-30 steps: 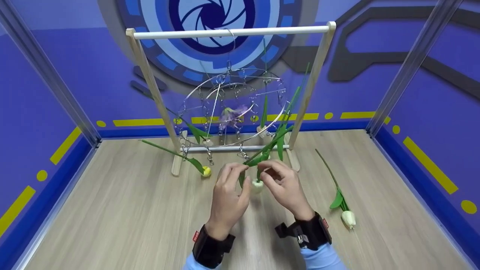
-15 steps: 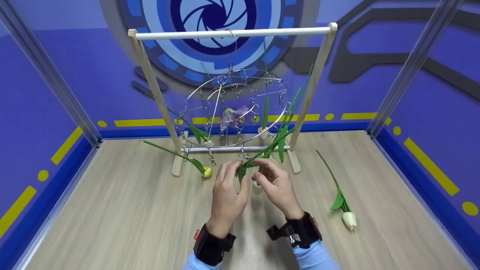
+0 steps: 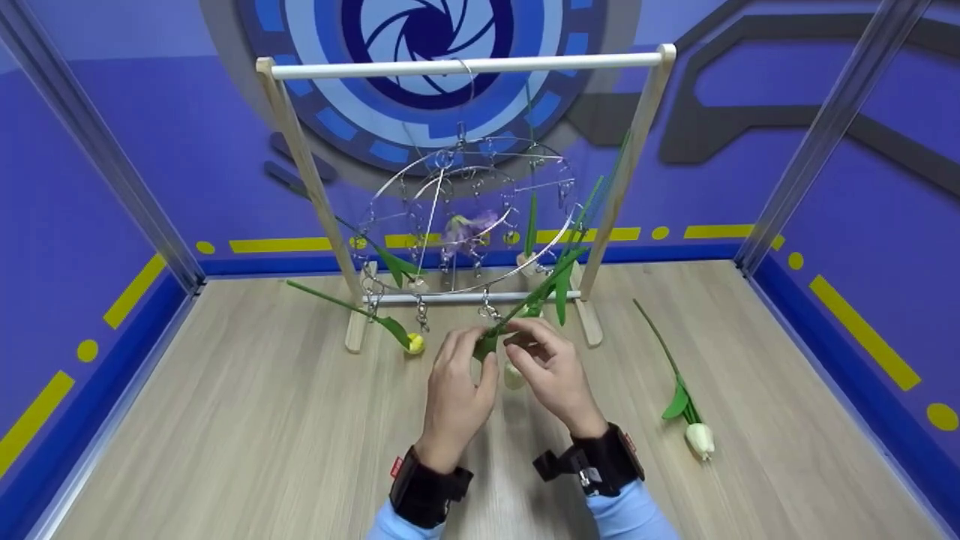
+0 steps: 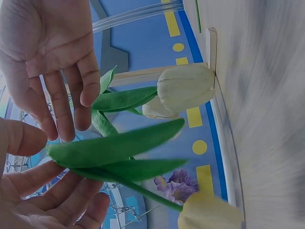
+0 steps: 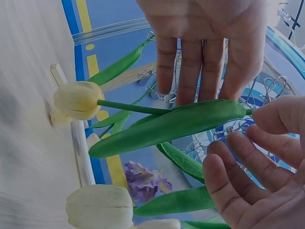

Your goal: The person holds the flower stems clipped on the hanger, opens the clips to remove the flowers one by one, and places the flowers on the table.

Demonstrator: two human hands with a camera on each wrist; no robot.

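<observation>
My left hand [image 3: 454, 394] and right hand [image 3: 559, 375] meet at a pale tulip [image 5: 78, 100], held head down with its green leaves spread. In the left wrist view, the left thumb and index finger pinch around the base of the leaves [image 4: 119, 145]. The right thumb and curled index finger close on the stem just above, seen in the right wrist view. Over the fingertips hangs a metal clip [image 3: 488, 304] on a round wire clip hanger [image 3: 433, 202]. Another white tulip [image 4: 186, 88] hangs to the right, behind the hands.
The hanger hooks over a wooden rack [image 3: 465, 67]. A purple flower [image 3: 459, 234] and several tulips show around the hanger. A yellow tulip [image 3: 415, 343] is at the left rack foot; a white tulip [image 3: 699, 441] lies on the table to the right.
My right hand has moved left from beside the tulip's head to the stem at the left fingertips. The left hand has stayed nearly in place.
</observation>
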